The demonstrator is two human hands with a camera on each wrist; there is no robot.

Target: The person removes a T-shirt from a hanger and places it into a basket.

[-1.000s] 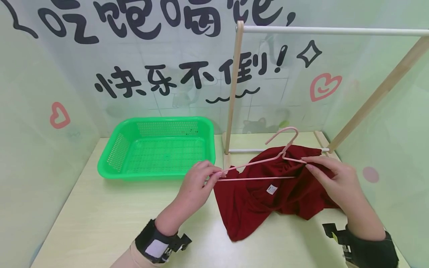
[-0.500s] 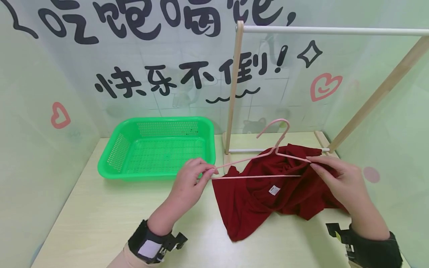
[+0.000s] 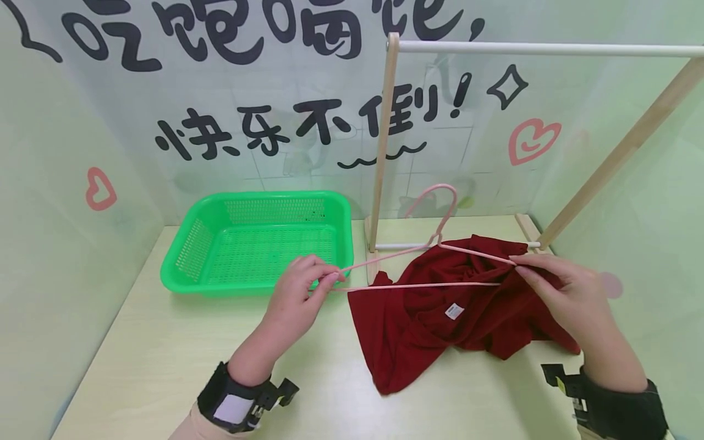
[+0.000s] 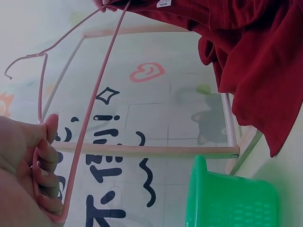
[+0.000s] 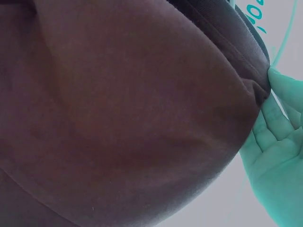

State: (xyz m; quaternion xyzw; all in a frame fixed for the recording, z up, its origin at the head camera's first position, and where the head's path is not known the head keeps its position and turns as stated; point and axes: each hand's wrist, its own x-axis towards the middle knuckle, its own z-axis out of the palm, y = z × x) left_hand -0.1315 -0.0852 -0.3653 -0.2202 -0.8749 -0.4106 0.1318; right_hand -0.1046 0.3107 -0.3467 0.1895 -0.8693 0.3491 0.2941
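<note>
A pink clothes hanger (image 3: 396, 252) is held up over a dark red shirt (image 3: 407, 354) with a white neck label (image 3: 454, 311). My left hand (image 3: 299, 290) pinches the hanger's left end; in the left wrist view its fingers (image 4: 46, 156) curl round that corner. My right hand (image 3: 566, 293) pinches the hanger's right arm together with the shirt's edge. In the right wrist view the shirt's cloth (image 5: 142, 94) fills most of the picture, bunched at the thumb. The hanger's right end is hidden in the cloth. Its hook points up and to the left.
A green plastic basket (image 3: 255, 284) stands on the pale table (image 3: 165, 354) at the back left. Behind the shirt rises a wooden rack (image 3: 385, 140) with a white top rail (image 3: 550, 49). Printed walls stand at the back and sides.
My left hand has moved left and slightly up with the hanger, and its hook has shifted the same way. My right hand has moved a little right, drawing the shirt's right side along.
</note>
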